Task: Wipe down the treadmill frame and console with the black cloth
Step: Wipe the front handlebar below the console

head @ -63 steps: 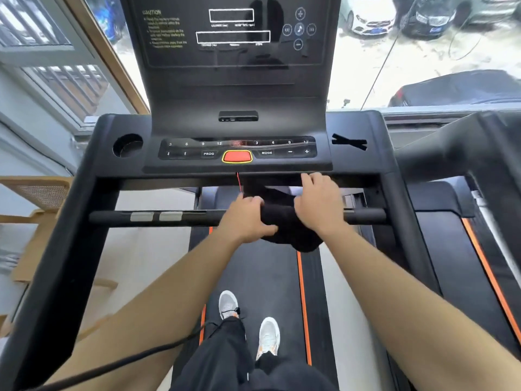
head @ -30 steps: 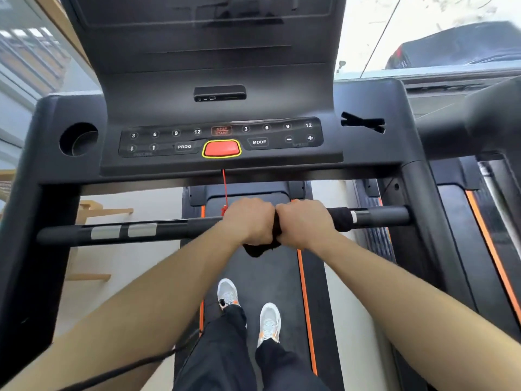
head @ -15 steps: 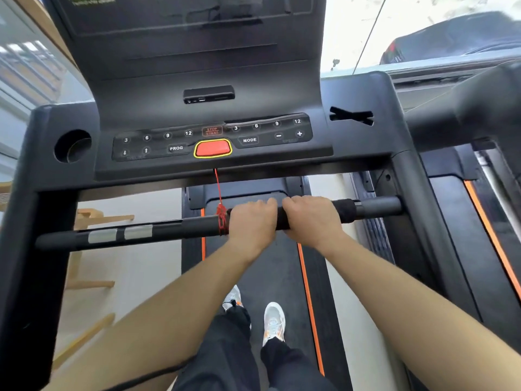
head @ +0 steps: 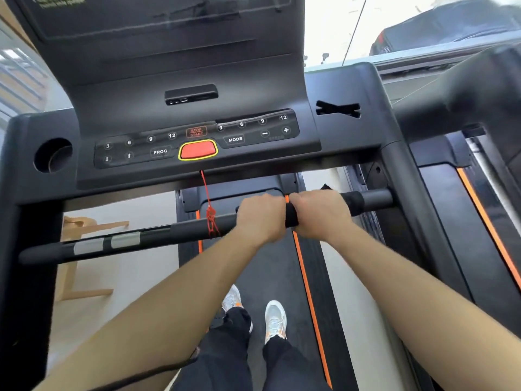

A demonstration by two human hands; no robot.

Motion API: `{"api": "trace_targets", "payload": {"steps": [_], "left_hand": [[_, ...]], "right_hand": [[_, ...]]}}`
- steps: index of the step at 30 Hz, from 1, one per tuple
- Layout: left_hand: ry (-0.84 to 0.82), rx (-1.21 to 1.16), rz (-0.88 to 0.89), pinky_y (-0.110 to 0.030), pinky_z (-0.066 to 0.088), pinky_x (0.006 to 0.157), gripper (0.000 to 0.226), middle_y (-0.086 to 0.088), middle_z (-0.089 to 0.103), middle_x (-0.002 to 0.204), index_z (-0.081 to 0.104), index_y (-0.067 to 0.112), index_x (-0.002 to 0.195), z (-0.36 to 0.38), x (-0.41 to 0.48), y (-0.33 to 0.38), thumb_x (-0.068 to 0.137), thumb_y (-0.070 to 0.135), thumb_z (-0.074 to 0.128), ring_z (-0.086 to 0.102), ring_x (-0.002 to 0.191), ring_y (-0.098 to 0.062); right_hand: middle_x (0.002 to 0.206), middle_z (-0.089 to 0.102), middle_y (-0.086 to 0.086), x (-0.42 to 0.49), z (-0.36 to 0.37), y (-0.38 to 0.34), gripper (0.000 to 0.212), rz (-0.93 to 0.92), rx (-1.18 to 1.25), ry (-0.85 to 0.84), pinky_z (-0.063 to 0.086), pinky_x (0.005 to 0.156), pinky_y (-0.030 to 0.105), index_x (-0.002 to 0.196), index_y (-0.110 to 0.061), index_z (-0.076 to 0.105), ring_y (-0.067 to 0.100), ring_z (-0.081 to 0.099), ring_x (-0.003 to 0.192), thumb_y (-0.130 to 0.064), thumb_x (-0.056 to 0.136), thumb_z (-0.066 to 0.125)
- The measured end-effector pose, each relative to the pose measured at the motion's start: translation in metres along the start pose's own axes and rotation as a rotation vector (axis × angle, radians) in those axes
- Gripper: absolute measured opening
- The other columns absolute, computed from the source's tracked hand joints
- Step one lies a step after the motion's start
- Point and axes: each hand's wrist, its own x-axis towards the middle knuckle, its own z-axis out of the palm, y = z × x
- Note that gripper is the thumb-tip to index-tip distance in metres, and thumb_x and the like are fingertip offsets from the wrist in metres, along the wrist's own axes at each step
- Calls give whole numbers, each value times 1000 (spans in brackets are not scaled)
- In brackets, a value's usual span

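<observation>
The black cloth (head: 292, 217) is wrapped around the treadmill's horizontal handlebar (head: 158, 235), right of its middle. My left hand (head: 260, 217) and my right hand (head: 318, 214) sit side by side on the bar, both closed over the cloth. Only a strip of cloth shows between the hands, plus a band just right of my right hand. The black console (head: 242, 103) with its button panel and red stop button (head: 198, 150) stands above and behind the bar.
A red safety cord (head: 210, 214) hangs from the console and is knotted on the bar left of my left hand. A cup holder (head: 53, 155) is at the console's left. A second treadmill (head: 479, 88) stands close on the right. My feet rest on the belt (head: 267, 272).
The cloth first hung loose over the bar; it is now wrapped tight around it. Both hands have slid a little to the right along the bar with the cloth.
</observation>
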Motion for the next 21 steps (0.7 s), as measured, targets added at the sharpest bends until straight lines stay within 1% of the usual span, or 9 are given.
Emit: {"api": "trace_targets", "payload": {"steps": [3, 5, 7, 9, 12, 13, 15, 18, 21], "left_hand": [[-437, -229, 41, -29, 43, 55, 28, 2, 60, 77, 56, 18, 82, -26, 26, -7, 73, 36, 76, 62, 71, -20], [-556, -275, 65, -30, 46, 57, 36, 1, 61, 81, 60, 16, 92, -31, 34, -5, 72, 39, 79, 60, 72, -17], [-464, -253, 92, -31, 46, 60, 48, 2, 61, 83, 60, 18, 100, -27, 33, 5, 70, 50, 78, 60, 75, -19], [-254, -188, 140, -31, 43, 59, 51, 3, 61, 81, 59, 22, 98, -17, 28, 21, 67, 59, 74, 59, 72, -22], [-71, -125, 105, -32, 49, 61, 47, 0, 68, 88, 64, 24, 104, -5, 26, 35, 72, 58, 68, 60, 71, -25], [-70, -117, 80, -33, 53, 63, 43, -2, 69, 88, 65, 24, 105, -5, 28, 36, 75, 54, 67, 62, 72, -25], [-171, -142, 60, -33, 54, 62, 37, -2, 67, 84, 65, 20, 100, -11, 34, 36, 74, 47, 70, 63, 71, -25], [-511, -289, 82, -34, 58, 66, 38, -1, 67, 83, 65, 16, 95, -27, 52, 32, 70, 40, 79, 67, 73, -20], [-660, -357, 75, -36, 61, 76, 41, 0, 69, 86, 68, 14, 100, -38, 60, 33, 70, 39, 81, 70, 78, -20]], "right_hand": [[70, 62, -8, 19, -32, 20, 33, 20, 189, -482, 49, 60, 30, 85, -27, 62, 17, 62, 68, -50, 62, 69], [72, 65, -8, 19, -40, 31, 41, 51, 192, -556, 50, 60, 31, 87, -27, 64, 17, 63, 70, -58, 60, 68], [77, 65, -7, 3, -31, 39, 40, 76, 45, -388, 40, 59, 31, 85, -29, 57, 21, 63, 73, -61, 62, 64], [76, 63, -2, -22, -13, 45, 36, 80, -75, -130, 33, 60, 33, 82, -27, 52, 26, 63, 71, -51, 62, 68], [73, 62, 0, -38, -2, 52, 30, 98, -157, 58, 38, 60, 35, 82, -20, 56, 29, 62, 67, -30, 62, 77], [75, 63, -1, -35, -7, 53, 26, 117, -141, 1, 39, 59, 33, 84, -22, 58, 28, 63, 70, -31, 66, 75], [79, 65, -6, -20, -25, 56, 22, 138, -51, -270, 38, 59, 29, 86, -28, 59, 24, 65, 74, -41, 71, 68], [74, 67, -6, 8, -45, 68, 29, 146, 170, -694, 45, 54, 27, 81, -25, 63, 20, 66, 71, -43, 61, 74], [76, 70, -3, 12, -49, 72, 29, 158, 255, -785, 52, 57, 29, 79, -22, 67, 19, 68, 70, -41, 59, 77]]}}
